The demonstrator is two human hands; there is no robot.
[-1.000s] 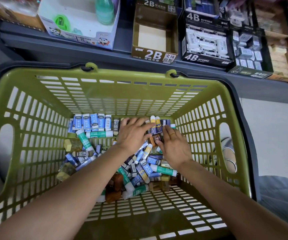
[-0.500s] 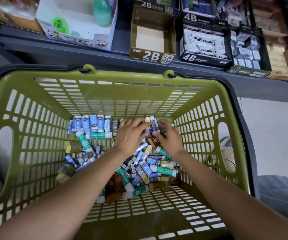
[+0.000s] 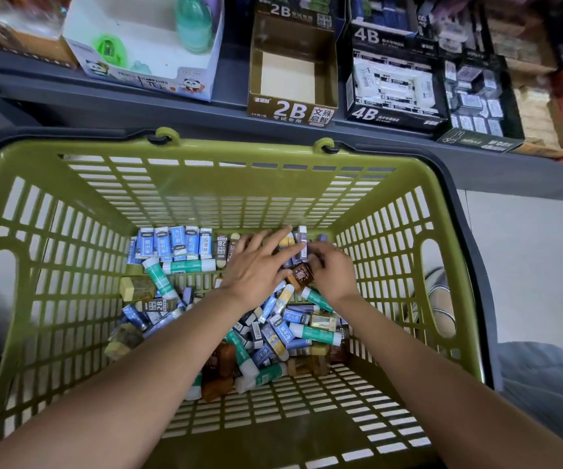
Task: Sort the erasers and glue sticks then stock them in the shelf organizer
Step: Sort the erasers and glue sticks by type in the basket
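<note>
Basket: olive-green slatted plastic basket (image 3: 70, 252) holds the mixed pile.
Left hand (image 3: 256, 265): fingers straight, pressing the far-wall eraser row.
Right hand (image 3: 332, 269): grip unclear.
Glue stick: green-and-white tube (image 3: 190, 265) lies crosswise, cap rightward.

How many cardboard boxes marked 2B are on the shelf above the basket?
2. One empty 2B box stands at the shelf's front edge; a second 2B box sits directly behind it, cut off by the frame. Others may be hidden.

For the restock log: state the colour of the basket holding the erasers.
Olive green basket, clearest in the head view.
</note>
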